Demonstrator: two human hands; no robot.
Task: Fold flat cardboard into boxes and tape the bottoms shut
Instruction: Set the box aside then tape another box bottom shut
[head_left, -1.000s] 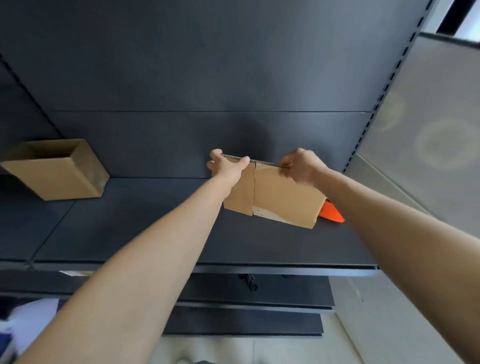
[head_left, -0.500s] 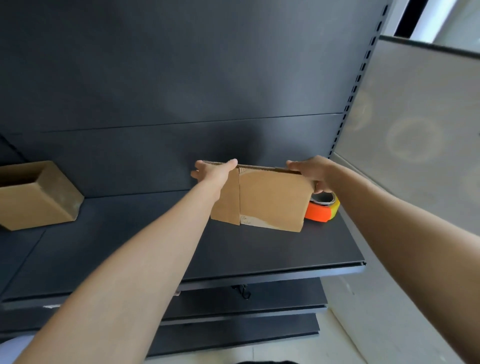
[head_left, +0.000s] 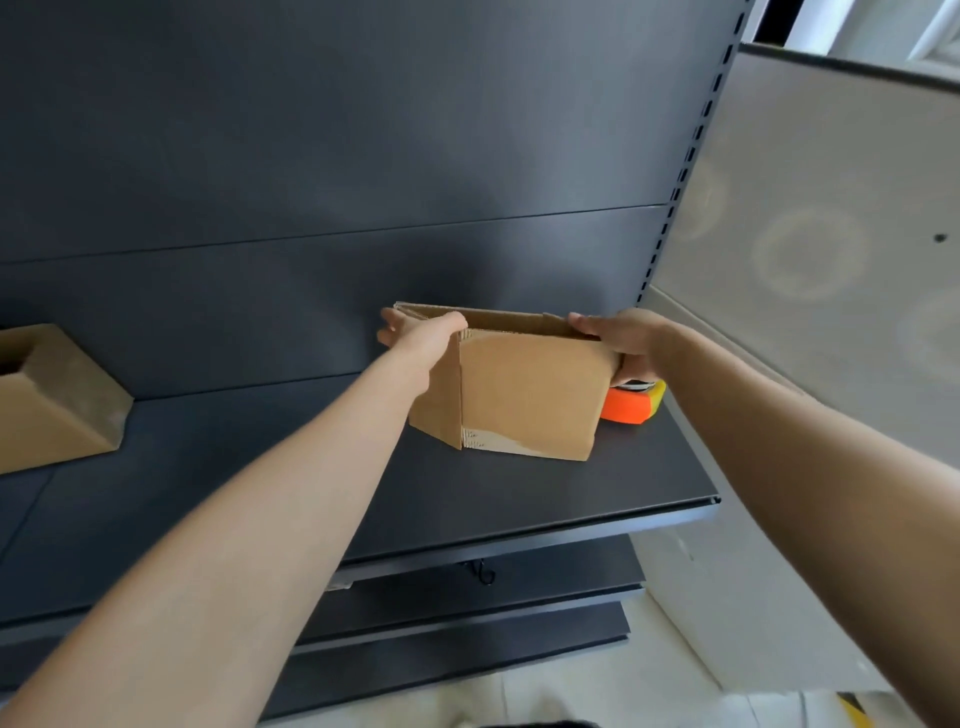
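at the shelf (head_left: 519, 499), your left hand (head_left: 421, 335) and right hand (head_left: 621, 338) hold the box (head_left: 524, 395), fingers (head_left: 584, 321) pinching its top edges.

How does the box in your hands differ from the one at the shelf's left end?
The left hand and right hand grip the held box at its top rim; the left box is untouched. The held box shows tape along its bottom edge; the left box shows none. The held box stands beside the orange tape dispenser; the left box sits alone. Both are brown, open-topped, on the dark shelf.
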